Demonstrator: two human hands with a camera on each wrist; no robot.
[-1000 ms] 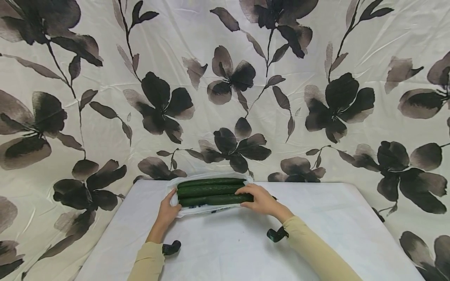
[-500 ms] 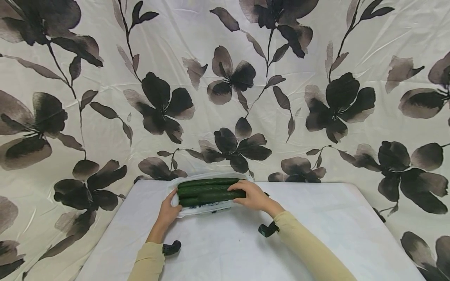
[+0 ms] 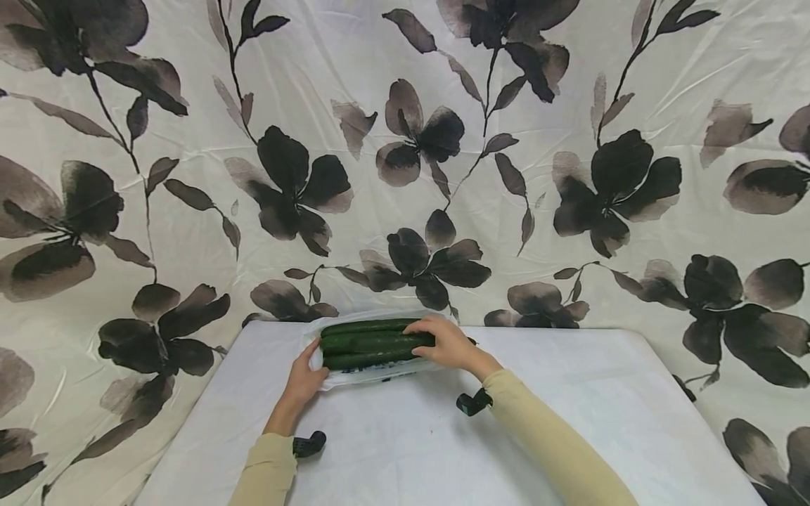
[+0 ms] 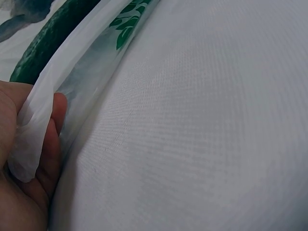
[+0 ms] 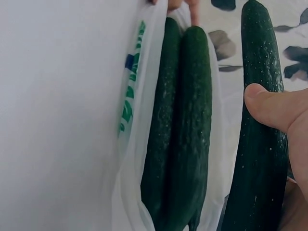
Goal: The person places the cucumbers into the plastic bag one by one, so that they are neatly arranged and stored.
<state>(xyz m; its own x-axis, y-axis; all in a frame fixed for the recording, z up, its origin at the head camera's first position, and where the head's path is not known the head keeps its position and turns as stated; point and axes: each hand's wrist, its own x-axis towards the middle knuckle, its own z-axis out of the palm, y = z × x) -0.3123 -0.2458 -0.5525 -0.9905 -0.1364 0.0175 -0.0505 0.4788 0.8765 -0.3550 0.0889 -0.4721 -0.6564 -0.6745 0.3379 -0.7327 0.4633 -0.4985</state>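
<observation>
In the head view, a white plastic bag (image 3: 373, 375) with green print lies at the far side of the table, its mouth spread around dark green cucumbers. My left hand (image 3: 305, 379) grips the bag's left edge; in the left wrist view, thin plastic is pinched between thumb and fingers (image 4: 50, 154). My right hand (image 3: 451, 344) holds one cucumber (image 5: 262, 53), with the thumb across its near side and the other fingers mostly hidden behind it. This cucumber is above the bag. Two more cucumbers (image 5: 195, 110) lie side by side inside, beneath the held one.
A white cloth covers the table (image 3: 405, 450). Behind its far edge hangs a pale curtain (image 3: 354, 56) with dark flowers. Small black devices (image 3: 309, 445) sit on both wrists, sticking out from the sleeves.
My right hand has moved left and slightly away from me, carrying the cucumber over the others. My left hand stays at the bag's left edge.
</observation>
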